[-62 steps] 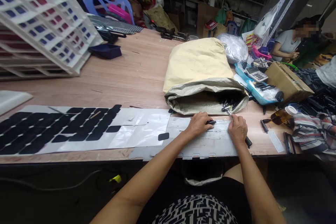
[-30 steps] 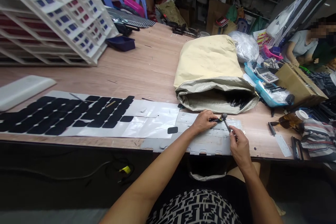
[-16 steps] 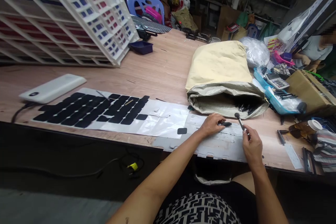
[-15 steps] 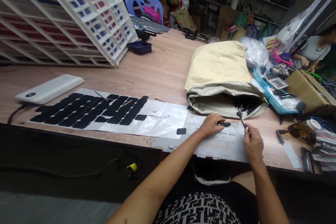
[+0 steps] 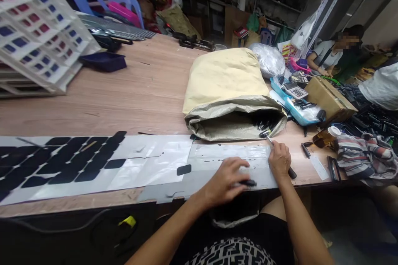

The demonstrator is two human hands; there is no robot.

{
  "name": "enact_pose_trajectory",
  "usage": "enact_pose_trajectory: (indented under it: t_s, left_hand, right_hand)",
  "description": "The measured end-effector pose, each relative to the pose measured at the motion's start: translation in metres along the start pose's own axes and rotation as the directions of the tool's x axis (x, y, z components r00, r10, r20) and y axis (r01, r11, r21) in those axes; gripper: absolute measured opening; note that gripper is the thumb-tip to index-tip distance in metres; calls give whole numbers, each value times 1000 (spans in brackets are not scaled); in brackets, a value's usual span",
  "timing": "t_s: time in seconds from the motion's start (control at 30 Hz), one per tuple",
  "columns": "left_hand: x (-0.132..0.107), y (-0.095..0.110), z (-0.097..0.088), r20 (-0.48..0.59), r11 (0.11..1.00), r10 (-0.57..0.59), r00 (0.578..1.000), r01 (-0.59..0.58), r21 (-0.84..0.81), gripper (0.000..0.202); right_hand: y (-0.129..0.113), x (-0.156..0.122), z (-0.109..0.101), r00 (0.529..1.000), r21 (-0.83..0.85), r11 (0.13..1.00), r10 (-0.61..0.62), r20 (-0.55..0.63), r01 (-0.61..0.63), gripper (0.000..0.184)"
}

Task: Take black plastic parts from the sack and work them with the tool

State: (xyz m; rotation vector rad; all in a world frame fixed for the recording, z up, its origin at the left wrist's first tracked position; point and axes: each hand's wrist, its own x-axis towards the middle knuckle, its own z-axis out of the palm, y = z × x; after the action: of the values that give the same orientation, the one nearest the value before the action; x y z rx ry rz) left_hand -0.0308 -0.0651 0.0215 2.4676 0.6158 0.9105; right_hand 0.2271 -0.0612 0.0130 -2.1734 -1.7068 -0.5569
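Note:
My right hand (image 5: 280, 159) is closed around a hand tool (image 5: 292, 172) with a metal shaft and a dark handle. The shaft points up to the lower lip of the cream sack (image 5: 226, 80), whose mouth faces me with several black parts (image 5: 267, 123) inside at the right. Over the table's front edge my left hand (image 5: 228, 180) is somewhat blurred, thumb and fingers spread apart. Beside its fingertips is a small black part (image 5: 248, 182); I cannot tell whether they touch. A translucent sheet (image 5: 205, 180) lies under both hands. Below the edge, another sack's rim (image 5: 234, 222) shows at my lap.
At left, a white sheet (image 5: 161, 169) carries rows of black rounded pieces (image 5: 90, 161). White crates (image 5: 43, 29) and a dark tray (image 5: 104, 61) stand behind. On the right are a blue basket (image 5: 307, 121), a bottle (image 5: 323, 136), cloth (image 5: 357, 157) and a seated person (image 5: 329, 51).
My view has swung right. My left hand has drawn back from the sack toward the table's front edge and its fingers have spread. The tool's tip stays near the sack's mouth.

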Motion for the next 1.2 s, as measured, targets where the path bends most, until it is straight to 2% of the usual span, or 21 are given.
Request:
enact_pose_trajectory:
  t_s: [0.07, 0.17, 0.23, 0.33, 0.43, 0.5, 0.53, 0.6, 0.7, 0.73, 0.8, 0.9, 0.97, 1.07, 1.17, 1.2]
  left_hand:
    - [-23, 20, 11, 16, 997, 48, 999, -49, 52, 16]
    - [-47, 37, 30, 5, 980, 39, 999, -39, 194, 20]
    - [-51, 41, 36, 3, 970, 1, 1000, -2, 243, 28]
    - [-37, 41, 30, 3, 988, -75, 997, 74, 138, 35]
    - [6, 25, 16, -57, 984, -175, 983, 176, 24, 25]
    - [49, 1, 9, -104, 957, -290, 951, 290, -15, 22]
    - [73, -14, 7, -130, 931, -365, 922, 364, -25, 21]
    - [122, -46, 8, -183, 842, -532, 827, 540, -7, 20]
    - [178, -82, 20, -140, 694, -706, 695, 717, 60, 23]
    - [191, -88, 25, -108, 664, -734, 671, 742, 94, 24]
    - [204, -93, 35, -67, 646, -746, 663, 744, 172, 24]
    - [205, -91, 44, -72, 666, -702, 709, 688, 287, 26]
    - [198, -89, 43, -66, 676, -673, 737, 648, 351, 28]
    - [177, -85, 28, -26, 685, -656, 754, 610, 399, 28]
    - [142, -80, 4, 11, 705, -639, 769, 581, 407, 23]
    - [129, -78, -4, 20, 720, -618, 786, 555, 416, 23]
  right_hand:
    - [0, 0, 0, 1000, -1, 1000, 2, -2, -2, 29]
    - [0, 2, -1, 1000, 2, 1000, -4, -3, 4, 29]
    - [-1, 2, -1, 1000, -3, 1000, -5, -7, 5, 29]
    - [-1, 2, 0, 1000, -13, 1000, -7, -16, 6, 30]
    - [-1, 2, 1, 1000, -17, 1000, -14, -15, 14, 29]
    - [-1, 2, 2, 1000, -14, 1000, -14, -10, 14, 29]
    - [-1, 2, 2, 1000, -11, 1000, -11, -8, 10, 29]
    - [-1, 3, 2, 1000, -3, 1000, -8, -7, 8, 29]
    - [-3, 3, 0, 1000, 8, 1000, -14, 0, 14, 30]
    - [-3, 4, -1, 1000, 12, 1000, -19, 1, 19, 30]
    - [-3, 4, -2, 1000, 18, 999, -28, -4, 28, 31]
    - [-1, 5, -1, 999, 21, 999, -37, -35, 38, 30]
    - [1, 6, 2, 997, 18, 999, -45, -56, 46, 30]
    - [2, 7, 5, 997, 17, 999, -49, -66, 50, 31]
    - [0, 6, 4, 998, 23, 999, -39, -48, 40, 30]
    - [0, 5, 3, 999, 22, 999, -32, -36, 33, 30]
